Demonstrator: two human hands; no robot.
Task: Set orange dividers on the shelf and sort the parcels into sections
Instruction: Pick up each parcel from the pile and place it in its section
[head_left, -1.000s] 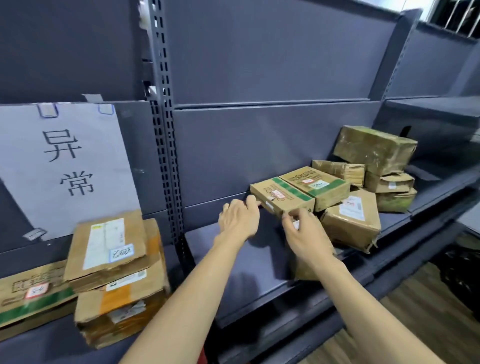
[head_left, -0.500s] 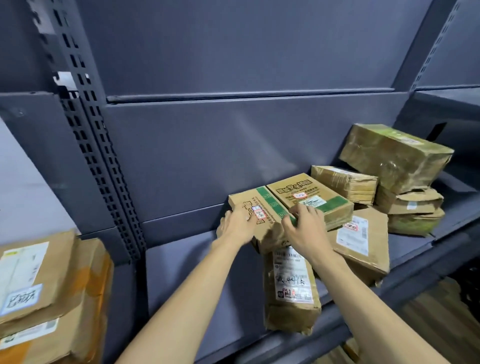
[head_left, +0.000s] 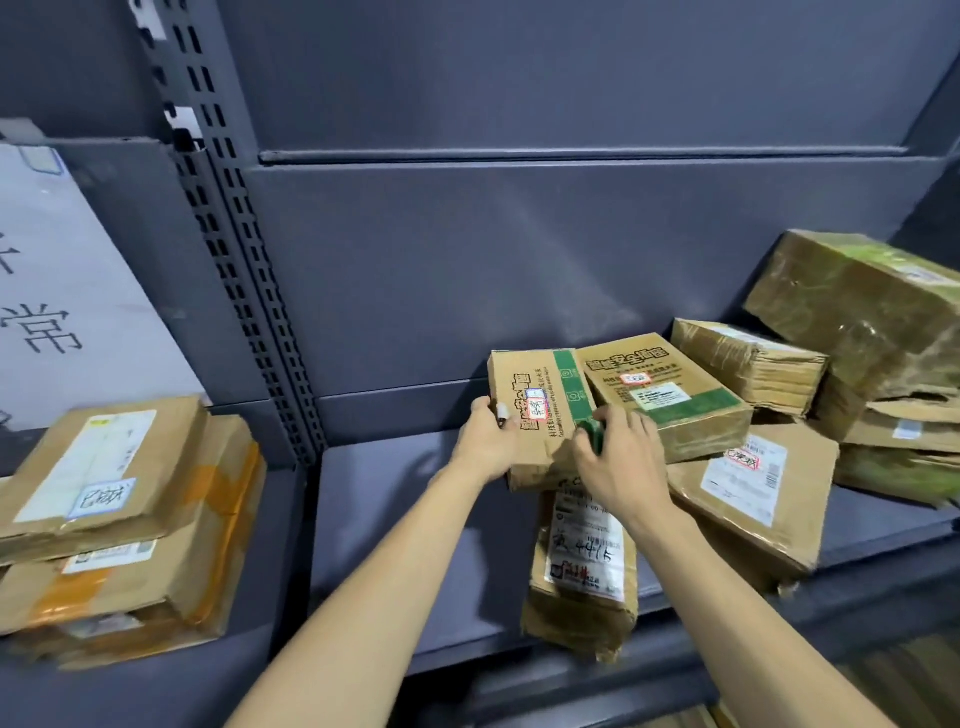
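- The green-striped parcel (head_left: 540, 415) sits tilted on the grey shelf (head_left: 405, 519), roughly at 3 o'clock from the frame's middle, its lower edge resting on the long paper parcel (head_left: 582, 561) beneath it.
- The left hand (head_left: 485, 441) grips its left edge; the right hand (head_left: 621, 462) curls over its lower right corner, so both hands are clamped on the one box.
- Touching it at 3 o'clock lies a twin green-banded box (head_left: 670, 400); at 4 o'clock a flat labelled parcel (head_left: 748, 493); farther toward 2 o'clock, a loose heap of taped parcels (head_left: 857, 312).
- Well apart at 9 o'clock, two stacked parcels (head_left: 119, 514) sit past the slotted upright (head_left: 244, 291).
- No orange divider shows anywhere.
- Risk, as I judge it: lifting this box may drag the long paper parcel, which already overhangs the shelf's front lip, off the edge; the twin box leaning alongside could also slide.
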